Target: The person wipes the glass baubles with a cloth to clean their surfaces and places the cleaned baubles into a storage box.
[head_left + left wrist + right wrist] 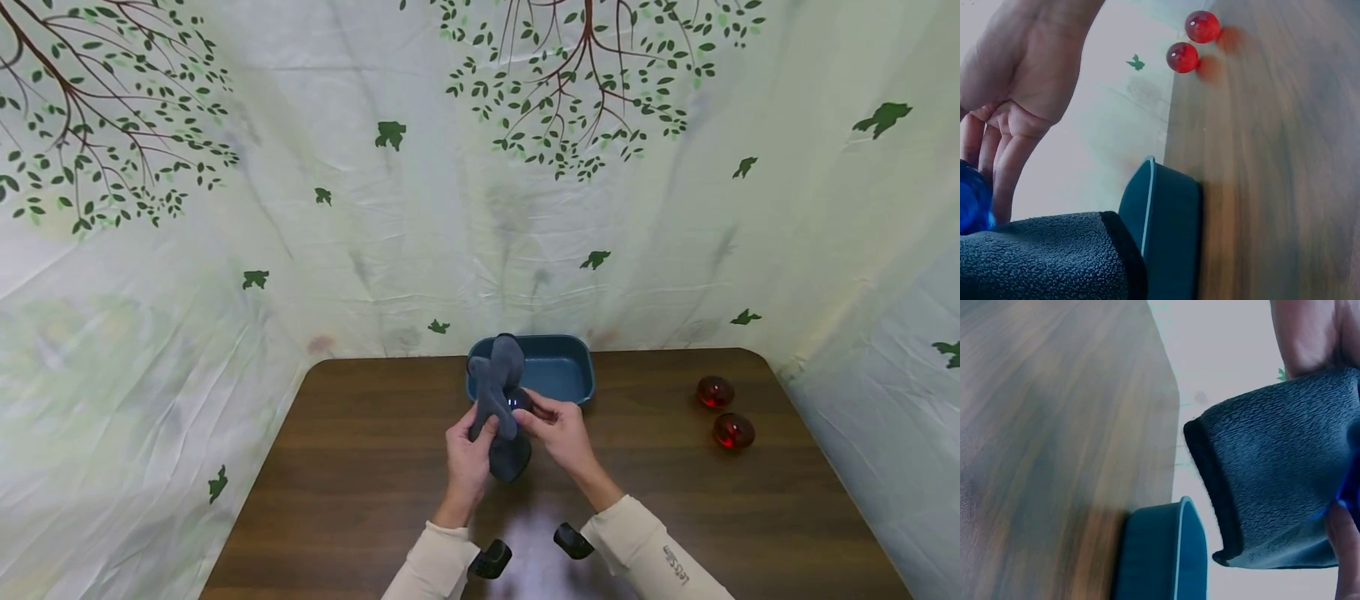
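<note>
Near the table's middle, my left hand (468,454) grips a dark grey cloth (495,379), which hangs in folds above and below the fingers. My right hand (564,433) pinches a dark blue glassy ball (519,401) against the cloth. The left wrist view shows the blue ball (972,199) at the right hand's fingers (1007,172), beside the cloth (1054,256). From the right wrist, the cloth (1279,462) covers much of the ball, leaving a bright blue edge by a fingertip. Both hands are just in front of a blue bin (566,379).
Two red glassy balls (715,392) lie apart from the bin on the right side of the brown wooden table (360,467). Behind the table hangs a pale curtain (420,250) printed with branches and birds. The bin stands at the table's far edge.
</note>
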### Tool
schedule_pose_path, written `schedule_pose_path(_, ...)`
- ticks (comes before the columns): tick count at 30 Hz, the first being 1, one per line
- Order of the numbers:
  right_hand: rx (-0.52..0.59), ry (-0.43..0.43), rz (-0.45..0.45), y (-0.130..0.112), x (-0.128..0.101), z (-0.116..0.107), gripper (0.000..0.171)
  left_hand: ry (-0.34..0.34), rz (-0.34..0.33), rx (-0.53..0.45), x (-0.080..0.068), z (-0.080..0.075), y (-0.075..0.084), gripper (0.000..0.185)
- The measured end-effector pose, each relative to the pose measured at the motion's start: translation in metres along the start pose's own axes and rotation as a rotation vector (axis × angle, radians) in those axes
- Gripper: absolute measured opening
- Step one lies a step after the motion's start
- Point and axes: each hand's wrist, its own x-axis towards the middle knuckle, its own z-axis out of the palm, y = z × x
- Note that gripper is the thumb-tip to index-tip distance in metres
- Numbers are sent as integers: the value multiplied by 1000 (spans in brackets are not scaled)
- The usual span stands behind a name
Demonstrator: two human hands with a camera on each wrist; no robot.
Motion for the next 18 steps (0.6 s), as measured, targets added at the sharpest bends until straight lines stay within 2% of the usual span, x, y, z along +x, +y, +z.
schedule_pose_path(3,-25,-69,-101,3,0,-3,50,26,-23,-33,1,0,0,35)
schedule_pose_path(6,-25,-176,-187,5,1,-6,58,64,-42,-57,1,0,1,37)
schedule_pose_path(8,-23,-240,-230,4,2,-8,61,83,-54,-60,1,-1,0,38)
schedule_pose_path(10,-43,-267,-247,4,3,-10,61,85,-64,-63,1,-2,-1,37)
schedule_pose_path(13,-78,-225,-194,4,3,-11,57,49,-64,-49,0,-3,-1,35)
schedule_pose_path(18,-25,-72,21,0,0,-6,43,-24,-32,29,-1,-2,2,40)
